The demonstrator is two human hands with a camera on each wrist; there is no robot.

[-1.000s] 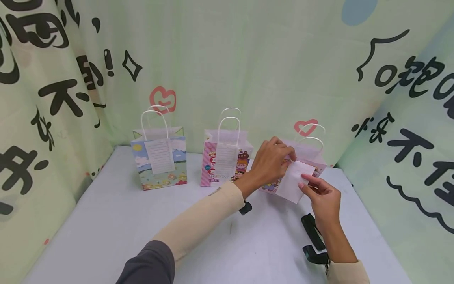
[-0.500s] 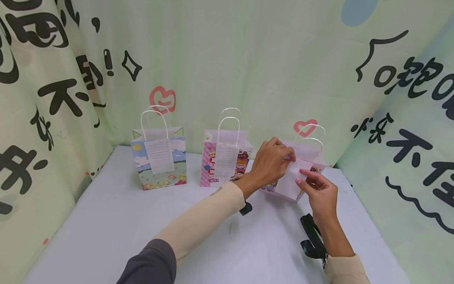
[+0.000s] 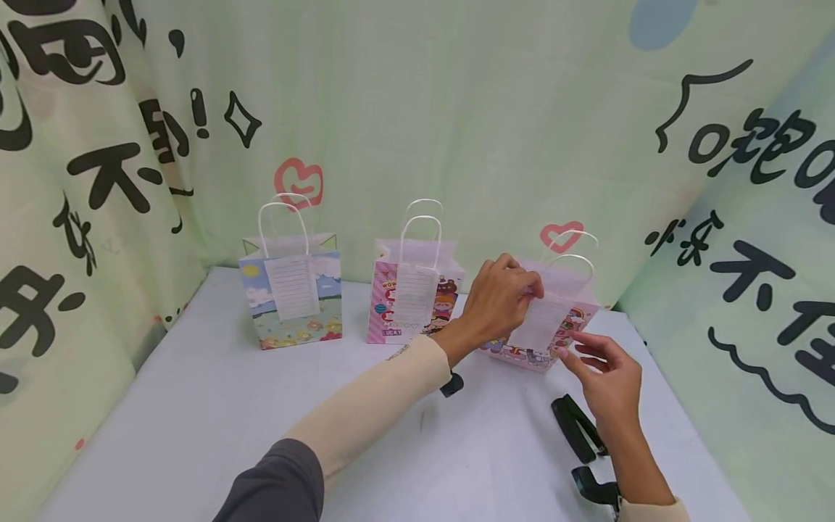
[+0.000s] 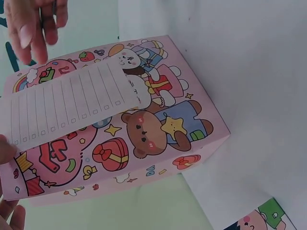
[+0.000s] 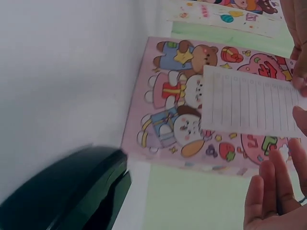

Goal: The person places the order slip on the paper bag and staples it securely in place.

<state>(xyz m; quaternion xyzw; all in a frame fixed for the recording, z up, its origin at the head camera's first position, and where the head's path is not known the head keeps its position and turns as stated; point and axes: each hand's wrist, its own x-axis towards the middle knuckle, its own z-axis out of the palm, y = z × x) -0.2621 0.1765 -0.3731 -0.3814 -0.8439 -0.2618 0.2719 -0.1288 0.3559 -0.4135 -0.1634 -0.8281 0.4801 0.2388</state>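
Note:
A pink cartoon-print paper gift bag (image 3: 574,319) with white handles stands tilted at the table's right. A white lined checklist sheet (image 4: 72,103) lies flat against its front. My left hand (image 3: 502,297) pinches the sheet's upper end together with the bag's top edge, thumb over the paper in the left wrist view. Close to the bag's lower right front is my right hand (image 3: 607,373), fingers loosely extended and holding nothing. In the right wrist view its fingers (image 5: 276,184) are apart from the sheet. A dark stapler (image 3: 577,428) lies on the table beside the right forearm.
A blue landscape-print gift bag (image 3: 293,333) stands at the left and a pink striped one (image 3: 381,304) in the middle. Each carries a lined sheet on its front. Behind the white table (image 3: 196,435) hangs a pale green printed curtain (image 3: 496,109).
My right hand has let go of the sheet's lower end and drawn back down and right. The sheet now lies against the bag's front. My left hand keeps its place.

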